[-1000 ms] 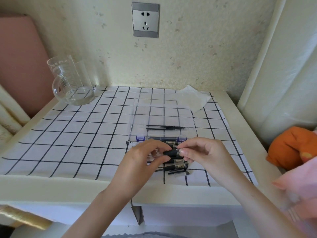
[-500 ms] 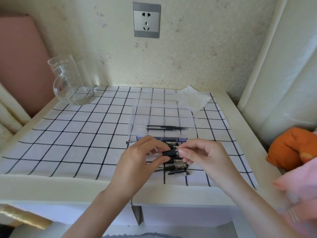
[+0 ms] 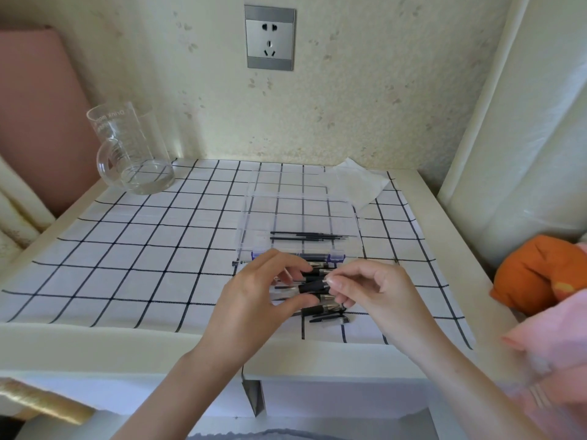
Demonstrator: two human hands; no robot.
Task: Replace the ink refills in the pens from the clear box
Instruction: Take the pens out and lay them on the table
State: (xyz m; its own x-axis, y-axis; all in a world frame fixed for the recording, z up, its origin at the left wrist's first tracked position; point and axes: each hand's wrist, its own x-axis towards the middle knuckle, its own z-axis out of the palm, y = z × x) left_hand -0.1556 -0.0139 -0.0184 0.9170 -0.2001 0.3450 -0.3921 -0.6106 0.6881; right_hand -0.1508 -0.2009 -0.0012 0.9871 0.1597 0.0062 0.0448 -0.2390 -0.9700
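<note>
You're in a home, likely a bedroom corner, not a lab or shop. Evidence: small white table (image 3: 451, 236) pushed against a cream wall (image 3: 365, 106) with a faint leaf pattern, and a domestic wall socket (image 3: 270, 38) above it. Black-grid tablecloth (image 3: 127, 249) as your work surface, under the clear box (image 3: 301, 214). Glass mug (image 3: 130, 150) with printed markings at back left, crumpled tissue (image 3: 355, 182) at back right. Soft furnishings all around you: pink padded panel (image 3: 38, 106) left, orange cushion (image 3: 540, 274) and pink fabric (image 3: 556, 344) right.
</note>
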